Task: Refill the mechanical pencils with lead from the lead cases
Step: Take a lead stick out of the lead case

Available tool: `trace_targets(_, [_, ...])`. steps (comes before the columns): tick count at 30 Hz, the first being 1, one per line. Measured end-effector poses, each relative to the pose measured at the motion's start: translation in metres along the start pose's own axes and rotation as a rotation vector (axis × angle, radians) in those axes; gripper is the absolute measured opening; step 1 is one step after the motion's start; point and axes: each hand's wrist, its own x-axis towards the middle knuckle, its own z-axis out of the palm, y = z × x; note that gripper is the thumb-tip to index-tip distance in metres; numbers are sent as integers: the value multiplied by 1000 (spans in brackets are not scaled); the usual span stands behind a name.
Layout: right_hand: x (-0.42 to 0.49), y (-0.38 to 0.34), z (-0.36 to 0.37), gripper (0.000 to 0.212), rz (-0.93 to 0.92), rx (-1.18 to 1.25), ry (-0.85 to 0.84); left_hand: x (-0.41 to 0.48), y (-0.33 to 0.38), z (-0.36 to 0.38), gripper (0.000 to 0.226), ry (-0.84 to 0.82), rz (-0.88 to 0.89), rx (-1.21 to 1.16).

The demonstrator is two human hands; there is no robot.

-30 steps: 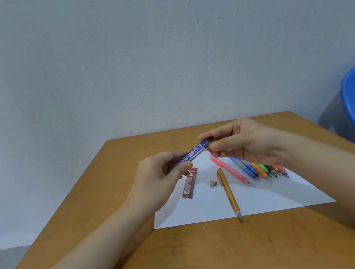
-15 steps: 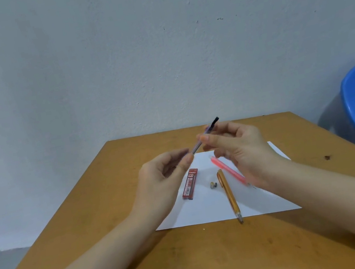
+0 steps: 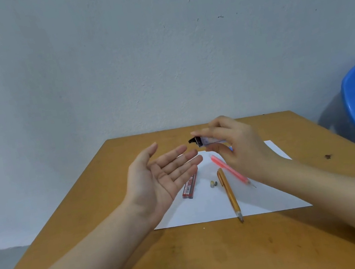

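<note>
A brown wooden table set against a pale grey wall fills the lower half of the frame. At centre, the left hand is held palm up above the table, fingers straight and slightly spread. Just right of its fingertips, a small pale translucent lead case with a black cap is pinched between the thumb and fingers of the right hand, with the black end pointed toward the left palm. Below the hands, a white sheet of paper is laid on the table. On it are seen a red rectangular lead case, partly hidden by the left fingers, two tiny grey pieces, an orange mechanical pencil whose tip overhangs the sheet's near edge, and a pink mechanical pencil. A blue plastic chair is cut off at the right edge.
</note>
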Motion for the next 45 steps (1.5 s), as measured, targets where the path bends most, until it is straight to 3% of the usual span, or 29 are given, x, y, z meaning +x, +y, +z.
trace_targets(16, [-5,13,3,63,-386,-347,109,-1,1,-1,63,-74,-79,-136])
trace_targets(20, [-4,21,3,41,-460,-398,104,-1,1,-1,64,-80,-88,-135])
trace_targets(29, [-4,18,1,32,-475,-402,137,0,2,-3,65,-95,-89,-142])
trace_targets(33, [-5,18,2,44,-453,-389,144,-1,2,-3,64,-91,-80,-135])
trace_targets(36, [-5,19,1,29,-472,-390,137,0,2,-4,65,-98,-80,-141])
trace_targets(41, [-7,19,3,48,-450,-388,146,-1,2,-4,64,-105,-79,-144])
trace_targets(45, [-8,21,4,39,-454,-335,130,-1,2,-4,65,-117,-84,-143])
